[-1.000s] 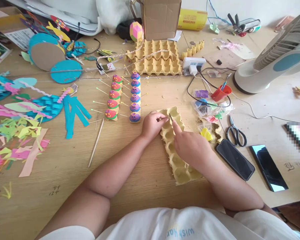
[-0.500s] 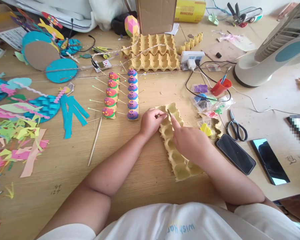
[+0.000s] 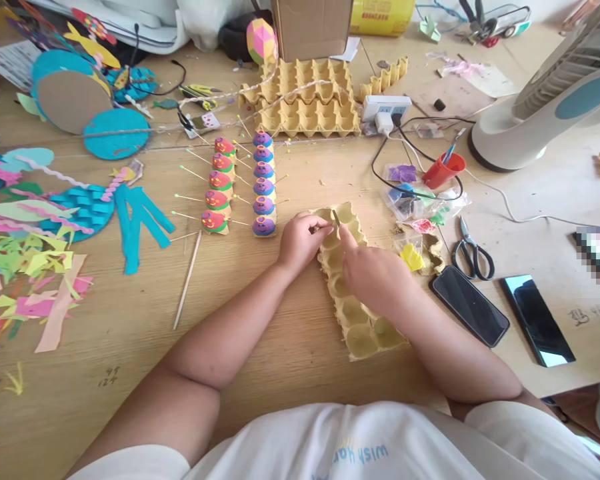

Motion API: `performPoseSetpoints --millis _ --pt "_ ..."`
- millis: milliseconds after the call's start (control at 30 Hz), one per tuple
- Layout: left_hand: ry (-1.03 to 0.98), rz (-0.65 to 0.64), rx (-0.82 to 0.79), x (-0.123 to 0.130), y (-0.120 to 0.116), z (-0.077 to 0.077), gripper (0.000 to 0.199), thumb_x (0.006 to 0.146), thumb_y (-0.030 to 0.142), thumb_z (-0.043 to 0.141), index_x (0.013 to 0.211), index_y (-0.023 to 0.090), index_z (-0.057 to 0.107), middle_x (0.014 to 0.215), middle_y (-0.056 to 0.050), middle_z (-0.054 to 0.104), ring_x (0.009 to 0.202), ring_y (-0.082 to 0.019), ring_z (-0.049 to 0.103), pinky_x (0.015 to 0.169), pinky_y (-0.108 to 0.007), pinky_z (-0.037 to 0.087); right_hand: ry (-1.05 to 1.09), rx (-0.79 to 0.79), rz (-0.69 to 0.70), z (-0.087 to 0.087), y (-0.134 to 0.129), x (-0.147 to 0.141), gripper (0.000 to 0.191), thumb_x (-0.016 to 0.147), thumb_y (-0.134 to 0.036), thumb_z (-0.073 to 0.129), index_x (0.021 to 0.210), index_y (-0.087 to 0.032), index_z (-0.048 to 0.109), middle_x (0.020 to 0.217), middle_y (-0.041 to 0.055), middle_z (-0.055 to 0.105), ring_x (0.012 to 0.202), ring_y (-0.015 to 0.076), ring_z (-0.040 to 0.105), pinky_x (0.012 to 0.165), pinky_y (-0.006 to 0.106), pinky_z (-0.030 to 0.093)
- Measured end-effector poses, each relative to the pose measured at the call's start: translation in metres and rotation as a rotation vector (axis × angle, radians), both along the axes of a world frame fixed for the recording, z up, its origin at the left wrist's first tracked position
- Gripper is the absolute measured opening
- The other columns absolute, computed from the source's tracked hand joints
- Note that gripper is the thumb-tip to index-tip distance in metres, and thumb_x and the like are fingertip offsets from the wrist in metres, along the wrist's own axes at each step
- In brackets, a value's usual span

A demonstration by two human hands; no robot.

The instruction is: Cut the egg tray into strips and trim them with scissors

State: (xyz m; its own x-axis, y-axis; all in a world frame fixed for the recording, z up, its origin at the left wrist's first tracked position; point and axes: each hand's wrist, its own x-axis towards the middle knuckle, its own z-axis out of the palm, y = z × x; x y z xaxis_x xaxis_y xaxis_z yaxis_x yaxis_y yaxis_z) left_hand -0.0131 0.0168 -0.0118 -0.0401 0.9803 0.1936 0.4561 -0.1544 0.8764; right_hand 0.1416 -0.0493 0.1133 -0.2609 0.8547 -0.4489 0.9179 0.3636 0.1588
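A piece of yellow egg carton [image 3: 363, 339], hollows facing up, lies on the table in front of me. My left hand [image 3: 303, 241] is closed at its far left edge, thumb and fingers pinching the rim. My right hand [image 3: 373, 273] reaches over the carton from the right, index finger stretched forward along a thin dark blade [image 3: 335, 218]. The blade's tip points away from me at the carton's far end. My right palm hides the blade's handle and part of the carton's right side.
Left of the carton stand two rows of painted egg-carton caterpillars [image 3: 219, 180] [image 3: 264, 188] with pin feelers. Scissors [image 3: 472, 250], two phones [image 3: 470, 305] [image 3: 537, 321], a red cup [image 3: 444, 171] and a fan [image 3: 510, 133] are on the right. More egg trays [image 3: 307, 120] lie behind; paper scraps [image 3: 35, 267] cover the left.
The view has shifted slightly. Both hands keep nearly the same place on the carton, and the dark blade at my right fingertip has moved only a little.
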Motion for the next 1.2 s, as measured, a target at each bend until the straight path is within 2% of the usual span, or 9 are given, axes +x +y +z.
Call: performPoseSetpoints --millis 133,500,667,833,1200 --pt "-0.018 -0.007 -0.015 0.0004 -0.0004 0.0007 0.003 0.084 0.020 0.081 0.084 0.022 0.083 0.084 -0.001 0.074 0.075 -0.015 0.063 0.074 -0.029 0.050 0.013 -0.013 0.028 0.0004 0.0000 0.0024 0.068 0.110 -0.025 0.033 0.174 -0.006 0.018 0.095 0.0156 0.081 0.086 0.0293 0.080 0.065 0.033 0.053" --pt "-0.025 -0.006 -0.029 0.0017 -0.0004 0.0022 0.004 0.084 0.017 0.081 0.083 0.021 0.083 0.084 -0.001 0.073 0.075 -0.015 0.063 0.073 -0.028 0.049 0.000 -0.002 -0.001 -0.0009 -0.0015 0.0012 0.070 0.108 -0.020 0.035 0.174 -0.004 0.016 0.095 0.0155 0.081 0.085 0.0276 0.080 0.062 0.031 0.050" --pt "-0.028 -0.001 -0.034 0.0017 -0.0013 0.0035 0.004 0.083 0.017 0.081 0.083 0.021 0.082 0.085 0.000 0.074 0.075 -0.015 0.063 0.074 -0.029 0.050 0.010 -0.014 0.018 -0.0001 -0.0005 0.0036 0.068 0.110 -0.026 0.036 0.174 -0.008 0.019 0.093 0.0139 0.081 0.085 0.0279 0.080 0.062 0.031 0.049" --pt "-0.041 -0.004 -0.032 0.0009 -0.0006 0.0017 0.003 0.083 0.019 0.082 0.082 0.022 0.083 0.083 0.000 0.073 0.073 -0.014 0.062 0.072 -0.028 0.049 0.014 0.014 -0.001 0.0001 -0.0009 0.0022 0.068 0.109 -0.021 0.034 0.173 -0.005 0.017 0.094 0.0150 0.081 0.083 0.0264 0.079 0.059 0.030 0.047" --pt "-0.027 -0.021 -0.015 0.0014 -0.0014 0.0003 0.004 0.083 0.018 0.081 0.083 0.021 0.083 0.085 -0.001 0.073 0.076 -0.014 0.063 0.074 -0.028 0.050 -0.016 0.014 0.034 0.0002 -0.0030 0.0035 0.067 0.110 -0.025 0.032 0.173 -0.005 0.019 0.086 0.0141 0.079 0.080 0.0280 0.079 0.058 0.031 0.046"
